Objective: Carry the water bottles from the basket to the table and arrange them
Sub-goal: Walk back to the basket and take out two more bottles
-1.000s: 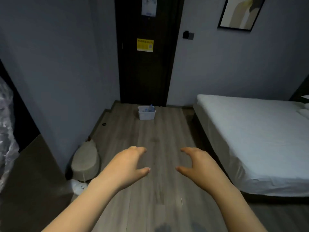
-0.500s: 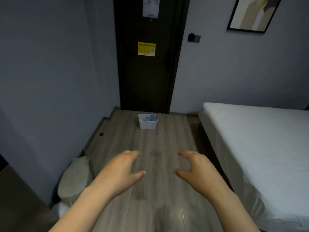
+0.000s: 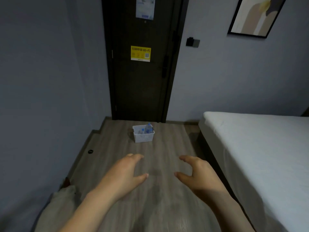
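- Head view: your left hand is held out over the wooden floor, palm down. Its fingers are loosely curved and spread wide, holding nothing.
- Your right hand is out beside it, the two apart, thumbs turned toward each other. Its fingers are likewise curved and wide, with nothing in them.
- The white basket sits on the floor well ahead of both hands, just in front of the dark door.
- The water bottles, blue-capped, stand inside the basket toward its right side; you cannot tell how many there are.
- A yellow Wi-Fi sticker is on the door, with a pale notice above it.
- The bed, under a white sheet, lies to your right along the floor's edge.
- A framed picture hangs on the wall above the bed, and a small switch sits just right of the door frame.
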Demonstrator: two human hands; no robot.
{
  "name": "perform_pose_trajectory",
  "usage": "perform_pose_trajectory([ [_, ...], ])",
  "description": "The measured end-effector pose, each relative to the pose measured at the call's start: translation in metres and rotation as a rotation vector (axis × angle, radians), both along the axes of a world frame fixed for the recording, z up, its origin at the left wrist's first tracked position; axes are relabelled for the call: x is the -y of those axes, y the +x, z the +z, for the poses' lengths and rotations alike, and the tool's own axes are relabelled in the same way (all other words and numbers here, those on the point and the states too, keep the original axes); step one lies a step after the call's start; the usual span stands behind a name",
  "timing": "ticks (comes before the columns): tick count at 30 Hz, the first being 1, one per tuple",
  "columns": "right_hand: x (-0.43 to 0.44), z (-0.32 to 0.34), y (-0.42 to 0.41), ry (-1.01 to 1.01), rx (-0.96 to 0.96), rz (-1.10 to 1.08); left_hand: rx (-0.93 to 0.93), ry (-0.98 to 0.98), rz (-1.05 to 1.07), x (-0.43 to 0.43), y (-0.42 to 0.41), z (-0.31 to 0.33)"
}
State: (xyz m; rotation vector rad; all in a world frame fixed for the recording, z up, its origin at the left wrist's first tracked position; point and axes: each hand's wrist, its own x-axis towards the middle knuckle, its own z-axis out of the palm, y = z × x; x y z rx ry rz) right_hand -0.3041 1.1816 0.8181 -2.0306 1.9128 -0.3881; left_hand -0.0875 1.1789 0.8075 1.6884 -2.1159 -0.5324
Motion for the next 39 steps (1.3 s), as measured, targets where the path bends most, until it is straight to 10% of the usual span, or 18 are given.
perform_pose_trajectory([
  [39,0.654,-0.059,-0.041,0.233,-0.003,0.046,0.001,0.206,0.075,0.657,-0.032,-0.079],
])
